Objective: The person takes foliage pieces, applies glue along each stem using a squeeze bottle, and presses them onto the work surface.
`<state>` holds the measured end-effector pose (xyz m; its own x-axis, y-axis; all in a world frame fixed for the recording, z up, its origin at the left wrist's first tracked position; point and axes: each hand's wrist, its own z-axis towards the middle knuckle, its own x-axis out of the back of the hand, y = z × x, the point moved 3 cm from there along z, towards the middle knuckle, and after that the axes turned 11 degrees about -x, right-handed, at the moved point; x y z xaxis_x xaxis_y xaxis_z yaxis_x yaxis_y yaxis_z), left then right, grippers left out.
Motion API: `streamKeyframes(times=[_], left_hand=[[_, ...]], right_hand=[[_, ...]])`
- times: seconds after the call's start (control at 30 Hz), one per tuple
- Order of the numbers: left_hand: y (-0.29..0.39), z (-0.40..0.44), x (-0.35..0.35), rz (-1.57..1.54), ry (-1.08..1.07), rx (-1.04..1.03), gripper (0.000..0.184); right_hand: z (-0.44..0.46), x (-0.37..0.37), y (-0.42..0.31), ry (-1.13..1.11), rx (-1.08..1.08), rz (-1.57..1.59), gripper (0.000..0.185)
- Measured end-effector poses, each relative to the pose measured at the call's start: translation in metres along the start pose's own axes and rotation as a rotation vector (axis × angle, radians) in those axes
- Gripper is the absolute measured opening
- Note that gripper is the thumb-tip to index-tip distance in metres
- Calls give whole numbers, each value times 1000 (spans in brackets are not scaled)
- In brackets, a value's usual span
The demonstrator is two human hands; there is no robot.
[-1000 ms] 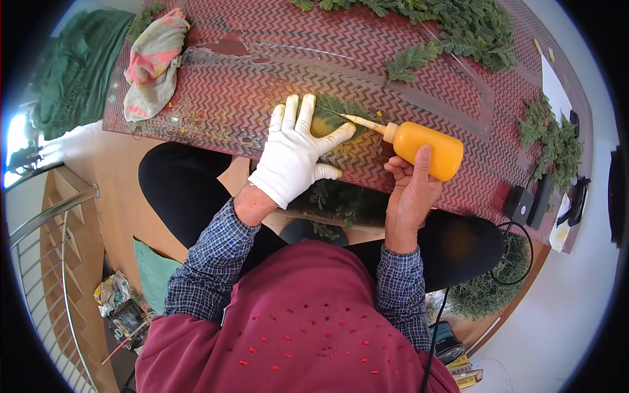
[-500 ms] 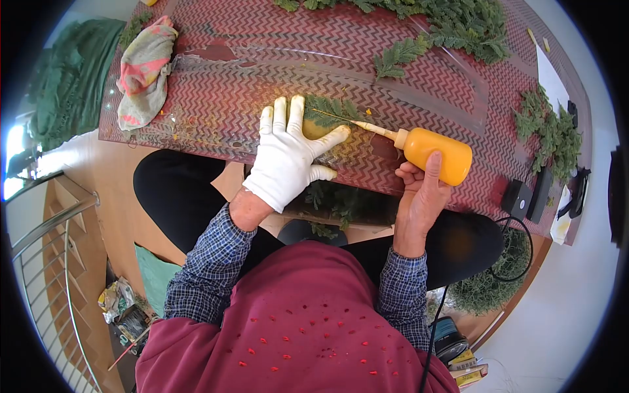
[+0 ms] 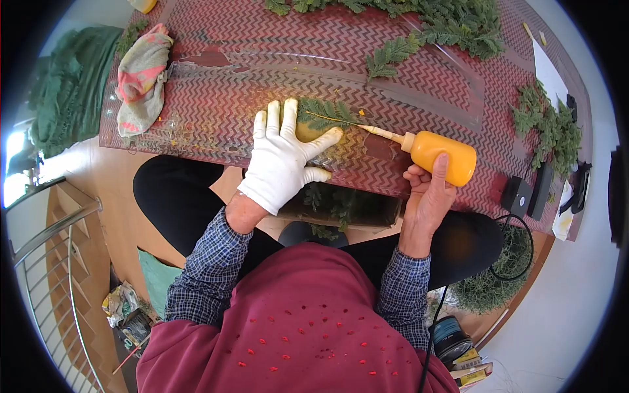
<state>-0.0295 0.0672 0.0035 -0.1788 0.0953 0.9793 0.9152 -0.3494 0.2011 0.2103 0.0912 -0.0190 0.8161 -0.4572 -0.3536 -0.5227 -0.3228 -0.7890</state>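
Observation:
My left hand (image 3: 278, 167), in a white glove with yellow-stained fingertips, lies palm down on the table with its fingers spread. Beside its thumb and index finger is a small green leafy sprig (image 3: 325, 112), its thin stem pointing right. My bare right hand (image 3: 427, 204) is wrapped round an orange squeeze bottle (image 3: 442, 156), held tilted above the table edge. The bottle's long pale nozzle (image 3: 383, 133) points left, its tip at the stem's end; whether they touch I cannot tell. Yellowish smears mark the table around the sprig.
The zigzag-patterned table (image 3: 229, 141) bears a pile of green sprigs (image 3: 458, 29) at the back and more foliage (image 3: 544, 124) at right. A stained cloth (image 3: 141, 82) lies at left. Black boxes (image 3: 517, 195) stand near the right edge. Below hangs a black cable (image 3: 527, 262).
My right hand and the bottle have shifted slightly right and toward me. My left hand has slid a little left, and the view itself has moved slightly. Both hands keep their pose.

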Motion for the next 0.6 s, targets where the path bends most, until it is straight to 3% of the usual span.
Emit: streamKeyframes(times=[0.43,0.6], left_hand=[[-1,-2,-1,-11,9,2,69],[-3,-6,-3,-39,47,18,69]], right_hand=[[1,8,-6,26,8,-1,25],[-1,18,-8,45,11,40,35]])
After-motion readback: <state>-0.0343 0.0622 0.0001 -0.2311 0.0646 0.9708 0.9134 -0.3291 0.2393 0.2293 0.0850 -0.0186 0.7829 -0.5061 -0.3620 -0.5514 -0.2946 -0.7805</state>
